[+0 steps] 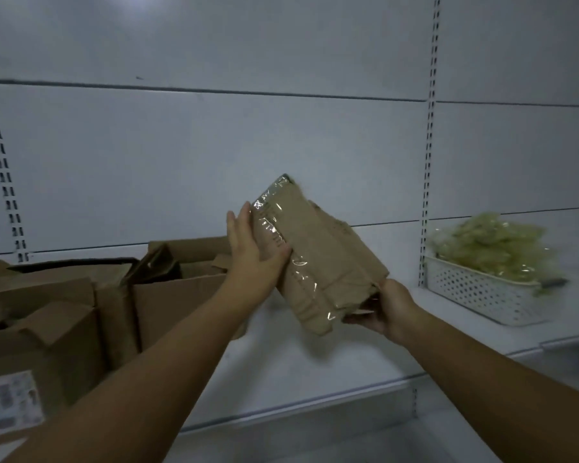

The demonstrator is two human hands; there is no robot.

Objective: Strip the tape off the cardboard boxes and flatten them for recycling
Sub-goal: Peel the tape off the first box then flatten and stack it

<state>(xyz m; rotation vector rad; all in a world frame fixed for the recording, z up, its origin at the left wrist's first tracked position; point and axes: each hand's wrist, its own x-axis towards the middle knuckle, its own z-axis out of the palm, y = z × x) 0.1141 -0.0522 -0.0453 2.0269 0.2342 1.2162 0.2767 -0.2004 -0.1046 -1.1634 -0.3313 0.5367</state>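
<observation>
While our left hand (248, 252) and right hand (386, 307) clamp the box (331, 259) over the shelf (315, 362), tape (274, 228) still covers it; next we probably need to pick up a tape edge.

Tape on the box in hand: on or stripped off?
On. Glossy clear tape runs along the box from the left hand down toward the right hand.

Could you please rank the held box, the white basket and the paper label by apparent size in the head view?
1. Held box
2. Basket, nearly alike, so unsure
3. Label, clearly smallest, though edge-cropped
</observation>
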